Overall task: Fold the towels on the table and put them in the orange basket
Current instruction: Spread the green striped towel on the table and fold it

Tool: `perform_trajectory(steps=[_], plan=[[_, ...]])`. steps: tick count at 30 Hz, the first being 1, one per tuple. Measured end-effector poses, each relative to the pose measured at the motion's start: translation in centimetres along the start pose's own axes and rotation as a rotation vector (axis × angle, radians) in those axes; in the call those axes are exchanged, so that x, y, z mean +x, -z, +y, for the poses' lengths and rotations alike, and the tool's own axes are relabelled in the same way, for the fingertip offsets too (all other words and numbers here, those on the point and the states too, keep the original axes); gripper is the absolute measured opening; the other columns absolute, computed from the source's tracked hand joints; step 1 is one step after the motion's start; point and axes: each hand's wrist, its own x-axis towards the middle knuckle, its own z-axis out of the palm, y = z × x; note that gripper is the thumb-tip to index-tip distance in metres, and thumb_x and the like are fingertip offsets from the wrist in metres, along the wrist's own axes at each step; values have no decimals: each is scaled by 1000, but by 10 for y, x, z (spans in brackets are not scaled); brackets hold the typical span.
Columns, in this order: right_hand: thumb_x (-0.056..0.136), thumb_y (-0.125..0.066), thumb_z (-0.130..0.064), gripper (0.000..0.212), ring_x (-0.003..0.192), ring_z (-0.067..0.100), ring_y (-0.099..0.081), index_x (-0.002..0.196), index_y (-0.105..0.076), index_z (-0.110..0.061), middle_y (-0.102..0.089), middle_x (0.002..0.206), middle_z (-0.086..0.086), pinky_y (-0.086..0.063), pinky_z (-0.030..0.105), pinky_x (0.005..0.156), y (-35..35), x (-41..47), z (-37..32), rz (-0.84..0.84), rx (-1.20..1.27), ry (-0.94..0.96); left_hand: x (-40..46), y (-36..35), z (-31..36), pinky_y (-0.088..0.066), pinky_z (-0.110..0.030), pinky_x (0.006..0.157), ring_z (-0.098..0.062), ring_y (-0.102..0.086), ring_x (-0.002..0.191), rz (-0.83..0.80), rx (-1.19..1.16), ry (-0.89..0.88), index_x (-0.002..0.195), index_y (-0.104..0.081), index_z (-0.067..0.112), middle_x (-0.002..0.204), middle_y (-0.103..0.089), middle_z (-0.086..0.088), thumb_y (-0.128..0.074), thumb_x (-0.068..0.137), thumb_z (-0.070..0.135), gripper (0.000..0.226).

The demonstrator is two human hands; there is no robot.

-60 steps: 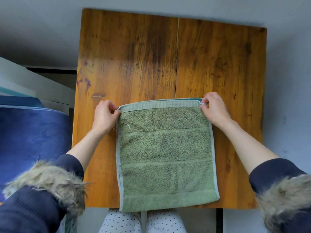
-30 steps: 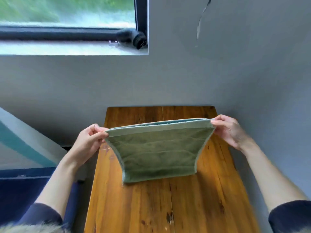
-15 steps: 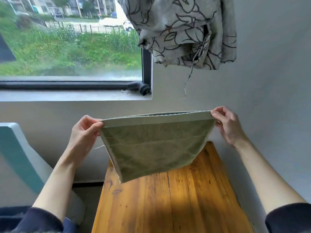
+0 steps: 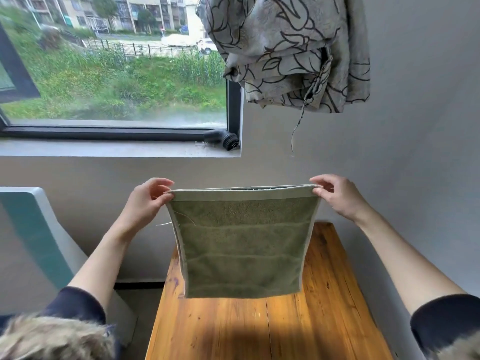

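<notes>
Since two seconds earlier, green towel (image 4: 242, 245) rose off tabletop (image 4: 285, 328) to mid-frame; left hand (image 4: 146, 201) and right hand (image 4: 337, 196) pinched its top corners. I advised level, taut lowering.

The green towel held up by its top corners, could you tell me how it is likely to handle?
The green towel probably is floppy: it hangs limp below the left hand and right hand. Likely light, since fingertip pinches carry it. Its terry pile suggests little slip.

The towel (image 4: 244, 245) you hold is sage green with paler edges. Below it, the table (image 4: 272, 328) is orange-brown wood. Above it, the curtain (image 4: 285, 50) is grey with black leaf outlines.
</notes>
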Motion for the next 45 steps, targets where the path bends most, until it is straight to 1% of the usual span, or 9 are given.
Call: perform_trajectory(steps=[3,7,12,14,21,28,34,41,45], plan=[[91,-54,-7,19,89,16,-52,104,-68,-6,-62,101,8,-35,20,80,-5,7,-7,44,-119,39,9,-6,-2,-44,-25,79,-17,-61,83,27,125,-39,95,-69,13,89,-67,-3,-62,86,2,16],[90,-51,2,17,94,31,-57,96,-66,2,-63,100,17,-36,25,77,-13,2,-10,171,-158,74,2,-13,-3,-43,-25,78,-18,-60,83,94,123,-51,88,-65,16,89,-65,-2,-61,87,4,12],[87,-51,5,18,90,30,-60,96,-66,2,-67,98,15,-37,21,77,-40,-43,14,218,-68,1,-42,-30,-29,-44,-9,69,-11,-59,78,26,21,54,82,-61,20,82,-65,3,-61,88,4,16],[88,-52,3,16,85,22,-57,94,-66,-2,-66,94,10,-35,15,72,-52,-67,34,147,-19,-76,-67,-42,-47,-44,-11,69,-8,-59,77,-88,44,111,80,-61,24,82,-65,5,-60,88,4,22],[92,-54,-12,9,89,16,-59,92,-63,-16,-65,96,4,-46,25,75,-107,-176,98,-368,46,-454,-168,-83,-110,-44,-33,79,-19,-57,80,-504,144,395,76,-60,21,80,-64,1,-59,86,1,23],[91,-56,-13,8,91,16,-60,91,-64,-16,-64,95,3,-50,32,85,-130,-246,127,-713,57,-705,-232,-102,-138,-43,-18,66,-10,-55,79,-808,111,671,90,-63,12,90,-63,-2,-57,90,7,8],[90,-56,-12,11,86,14,-58,85,-64,-17,-64,91,1,-46,28,75,-139,-234,136,-612,89,-747,-220,-112,-140,-46,-24,70,-13,-57,80,-663,53,685,96,-63,6,91,-65,-4,-56,92,15,11],[89,-57,-8,9,95,23,-58,94,-64,-7,-65,100,12,-47,40,86,-165,-182,153,-389,380,-842,-164,-136,-161,-49,-42,86,-25,-60,94,-435,26,600,98,-65,10,98,-67,-9,-53,94,19,16],[90,-58,-12,6,100,28,-59,94,-62,-10,-64,105,17,-47,46,92,-187,-158,168,-320,473,-885,-137,-156,-184,-49,-41,88,-22,-59,96,-360,68,585,97,-65,12,101,-66,-6,-52,95,20,15]])
